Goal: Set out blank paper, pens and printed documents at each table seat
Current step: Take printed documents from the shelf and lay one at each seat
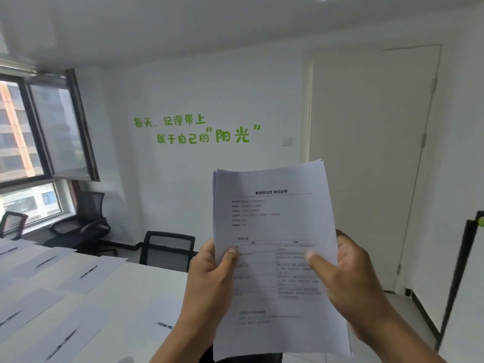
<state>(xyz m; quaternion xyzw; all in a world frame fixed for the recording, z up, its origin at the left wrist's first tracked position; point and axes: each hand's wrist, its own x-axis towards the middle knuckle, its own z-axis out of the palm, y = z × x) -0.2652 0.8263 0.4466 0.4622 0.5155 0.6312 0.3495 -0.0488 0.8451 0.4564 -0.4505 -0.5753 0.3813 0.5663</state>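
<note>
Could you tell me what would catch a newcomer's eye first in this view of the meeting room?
First, the stack of printed documents held upright in the foreground, the left hand and right hand pinching its sides. Next, the green lettering on the white back wall. Then, lower left, the white table with blank sheets, each bearing a pen.

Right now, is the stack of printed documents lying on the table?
No, both the left hand and the right hand hold the printed documents up in the air, beside the table.
</note>
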